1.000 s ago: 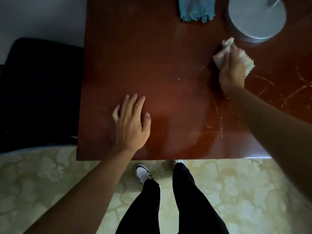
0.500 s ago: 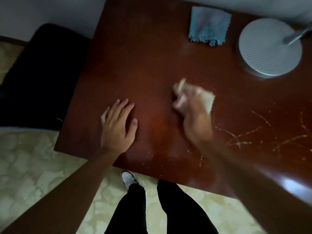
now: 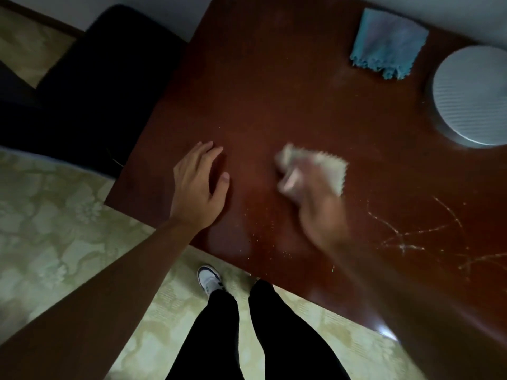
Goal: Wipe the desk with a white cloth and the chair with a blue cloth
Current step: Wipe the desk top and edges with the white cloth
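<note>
Step in hand: wiping the desk [image 3: 274, 86] with the white cloth [image 3: 333, 171]. Cloth sits mid-desk under our right hand [image 3: 312, 196], which is motion-blurred; fingers look curled into the bunched cloth, though we cannot tell the exact grip. Left hand [image 3: 196, 187] lies flat near the desk's 8 o'clock corner, fingers spread and relaxed, bracing. Blue cloth [image 3: 386, 45] lies untouched at 1 o'clock, just beside a round grey base [image 3: 472, 100] (lamp foot, we judge). Chair [image 3: 90, 86] stands dark off the 10 o'clock side.

Pale streaks [image 3: 417, 234] remain at 4 o'clock and specks near the 6 o'clock edge. To do this well, we judge: flatten the cloth, press evenly, overlap strokes towards those streaks, and gather crumbs inward instead of flicking them off.
</note>
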